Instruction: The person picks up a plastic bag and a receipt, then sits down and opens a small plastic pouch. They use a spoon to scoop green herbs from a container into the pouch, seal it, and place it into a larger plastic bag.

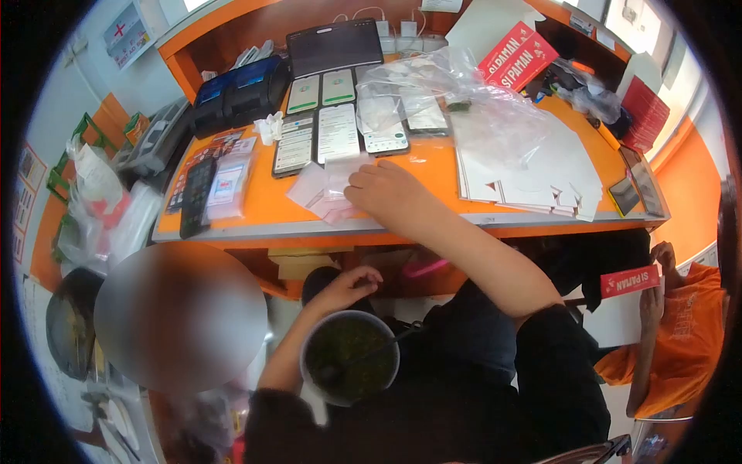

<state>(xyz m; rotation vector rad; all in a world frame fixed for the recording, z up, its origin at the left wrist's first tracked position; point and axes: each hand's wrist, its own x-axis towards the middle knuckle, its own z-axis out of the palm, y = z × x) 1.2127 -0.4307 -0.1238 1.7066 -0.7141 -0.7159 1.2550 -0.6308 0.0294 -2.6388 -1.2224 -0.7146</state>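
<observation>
My right hand [386, 197] reaches over the orange counter with its fingers curled at the edge of pale pink slips [315, 191], which look partly covered by clear plastic. The fingertips seem closed on a slip, though the hand hides part of it. Several phones [338, 131] with lit screens lie just beyond. My left hand [352, 290] hangs below the counter edge, fingers loosely bent and apart, with nothing seen in it. Close to my left forearm and lap is a white bowl [308, 363] of dark green food, a dark spoon [386, 340] standing in it.
Clear plastic [433, 85] and white sheets [525, 162] cover the counter's right. Black printers [239, 93], a tablet [334, 46] and a black remote [199, 197] stand or lie left and back. A person in an orange shirt [684, 340] holds a red box [630, 281] at right.
</observation>
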